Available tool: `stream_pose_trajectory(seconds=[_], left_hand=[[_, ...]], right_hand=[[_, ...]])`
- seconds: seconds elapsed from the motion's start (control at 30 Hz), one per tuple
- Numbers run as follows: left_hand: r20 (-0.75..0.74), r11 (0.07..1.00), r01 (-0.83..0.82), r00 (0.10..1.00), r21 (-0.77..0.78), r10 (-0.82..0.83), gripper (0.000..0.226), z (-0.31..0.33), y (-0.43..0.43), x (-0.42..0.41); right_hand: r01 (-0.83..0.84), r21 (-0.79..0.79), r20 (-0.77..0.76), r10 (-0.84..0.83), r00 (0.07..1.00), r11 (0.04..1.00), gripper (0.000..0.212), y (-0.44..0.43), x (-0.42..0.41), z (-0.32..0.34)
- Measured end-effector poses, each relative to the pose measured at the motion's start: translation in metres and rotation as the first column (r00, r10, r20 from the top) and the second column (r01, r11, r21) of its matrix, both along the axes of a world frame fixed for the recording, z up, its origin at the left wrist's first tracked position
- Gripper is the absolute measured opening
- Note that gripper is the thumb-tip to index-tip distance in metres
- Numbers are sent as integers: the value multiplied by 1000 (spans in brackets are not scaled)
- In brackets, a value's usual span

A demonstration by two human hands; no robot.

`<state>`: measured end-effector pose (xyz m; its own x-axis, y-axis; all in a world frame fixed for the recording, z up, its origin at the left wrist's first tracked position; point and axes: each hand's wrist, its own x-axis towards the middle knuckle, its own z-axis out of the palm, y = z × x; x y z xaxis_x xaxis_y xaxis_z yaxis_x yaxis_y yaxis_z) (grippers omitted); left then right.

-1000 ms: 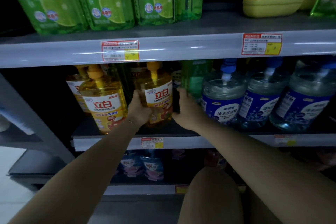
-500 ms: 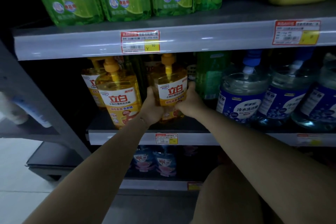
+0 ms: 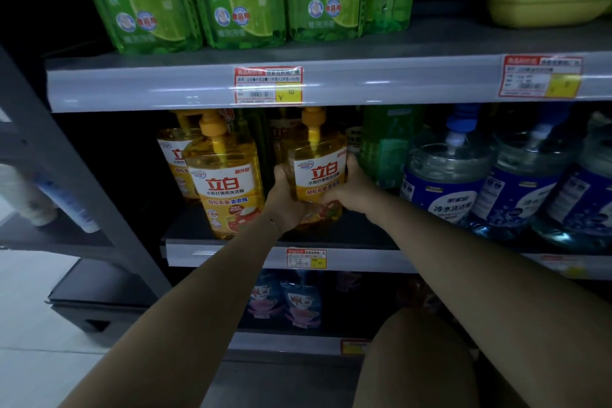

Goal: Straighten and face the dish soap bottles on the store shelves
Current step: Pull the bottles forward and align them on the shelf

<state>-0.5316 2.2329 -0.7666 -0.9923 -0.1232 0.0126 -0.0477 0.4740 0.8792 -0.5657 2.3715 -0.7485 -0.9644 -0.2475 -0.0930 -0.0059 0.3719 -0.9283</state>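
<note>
Clasping a yellow translucent plastic pump bottle with a white and orange label (image 3: pixel 319 175) low on its body, the left hand (image 3: pixel 285 205) and the right hand (image 3: pixel 348 190) curl round its opposite flanks. The bottle stands upright on the dark middle shelf (image 3: pixel 351 235) with its label facing out, a little back from the grey front rail (image 3: pixel 231 255). Whether its base rests on the board or is just lifted I cannot tell. It looks full, so I judge it heavy for its size, with smooth walls that could slip or give under a squeeze. The two-sided hold low on the body seems sound, while the orange pump head (image 3: pixel 313 116) looks a poor handle. Room is tight. To the left a matching yellow pump bottle (image 3: pixel 228 189) stands nearer the edge, leaving only the gap that the left hand fills. To the right a green plastic bottle (image 3: pixel 387 142) sits just beside the right hand's fingers, with clear blue-labelled jugs (image 3: pixel 447 182) beyond. More yellow bottles crowd behind. Overhead, the upper shelf's grey rail (image 3: pixel 149 86) hangs close above the pump, so sliding or turning likely suits better than lifting.
</note>
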Motion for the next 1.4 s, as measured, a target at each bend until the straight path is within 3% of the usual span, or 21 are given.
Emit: stream_pose_trajectory(seconds=[0.23, 0.37, 0.57, 0.8, 1.0, 1.27, 1.4], left_hand=[[33, 962, -228, 971, -154, 235, 51, -12, 9, 0], [34, 983, -159, 986, -87, 163, 62, -16, 6, 8], [80, 992, -97, 993, 83, 90, 78, -13, -5, 14], [107, 951, -101, 992, 294, 72, 104, -1, -5, 3], [105, 946, -29, 994, 322, -5, 85, 7, 1, 6], [93, 931, -21, 996, 364, -13, 90, 4, -3, 10], [27, 926, 15, 999, 377, -27, 94, 6, -4, 16]], right_hand=[[74, 9, -85, -73, 994, 997, 76, -11, 10, -1], [98, -26, -51, -99, 994, 995, 78, -10, 12, -1], [134, -198, 100, -116, 988, 971, 93, -8, 12, 5], [67, -167, 92, -52, 994, 984, 98, -2, 14, 17], [97, -118, 103, -85, 991, 988, 94, 4, 15, 23], [-4, -8, 54, 4, 999, 1000, 94, 10, 26, 30], [-10, -42, 21, 11, 1000, 999, 89, 13, 33, 29]])
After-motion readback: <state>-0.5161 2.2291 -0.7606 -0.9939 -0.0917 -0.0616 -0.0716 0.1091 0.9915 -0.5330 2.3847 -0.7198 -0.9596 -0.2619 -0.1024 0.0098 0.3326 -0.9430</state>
